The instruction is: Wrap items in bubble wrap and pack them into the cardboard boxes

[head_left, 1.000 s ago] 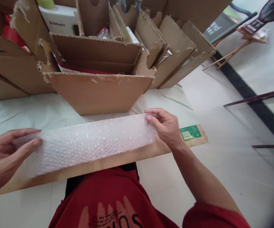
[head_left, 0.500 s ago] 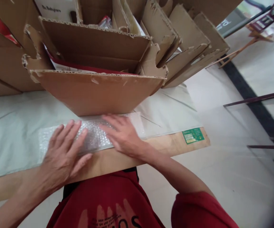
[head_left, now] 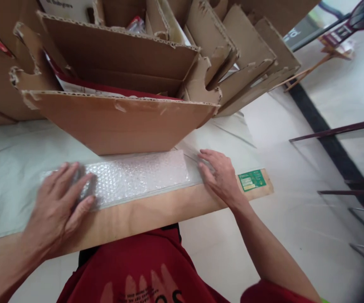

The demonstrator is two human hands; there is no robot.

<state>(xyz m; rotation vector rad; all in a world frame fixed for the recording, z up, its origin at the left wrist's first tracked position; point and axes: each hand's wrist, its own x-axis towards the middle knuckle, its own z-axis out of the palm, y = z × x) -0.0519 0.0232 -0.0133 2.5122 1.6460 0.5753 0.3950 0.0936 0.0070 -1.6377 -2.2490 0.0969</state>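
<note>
A long, flat strip of bubble wrap lies along the front of the pale cloth on the table. Over its left end rests my left hand, fingers stretched out and slightly spread. My right hand is just beyond the strip's right end, fingers extended and a little bent, with nothing in its grasp. Right behind the wrap stands an open cardboard box, with something red and white showing inside.
More cardboard boxes line up behind and to the right. The pale green cloth covers the wooden tabletop, leaving its front edge bare. A green label sits at the right corner. Metal bars cross the right side.
My right hand has moved right, off the bubble wrap and past its end. My left hand has slid left along the strip, baring its middle. The view has shifted slightly.
</note>
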